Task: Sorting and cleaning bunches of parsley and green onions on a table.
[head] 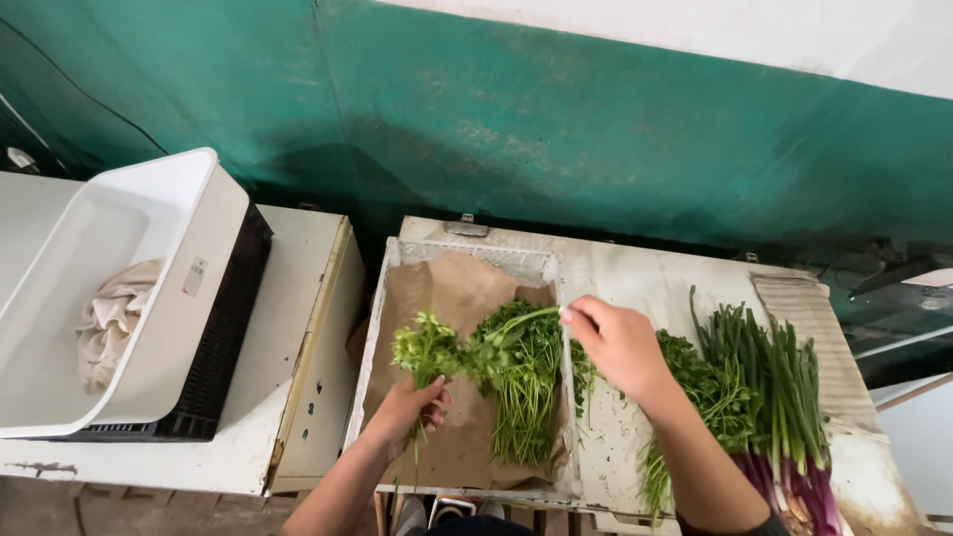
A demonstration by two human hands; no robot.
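While clutched, herbs [429, 347] above left hand [405, 412]

On your right, spring onions [784, 397] with purple bases lie along the right edge of the worn white table [655, 273], beside a loose heap of leafy greens [707, 389]. On the left counter [298, 298], a white tub [149, 298] sits atop a black crate [223, 342], near the counter's back-left corner; a crumpled beige cloth [111, 318] lies inside the tub. A green wall [556, 129] runs behind both.

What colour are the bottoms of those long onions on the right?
Purple, with green stalks above; the spring onions show best in the head view.
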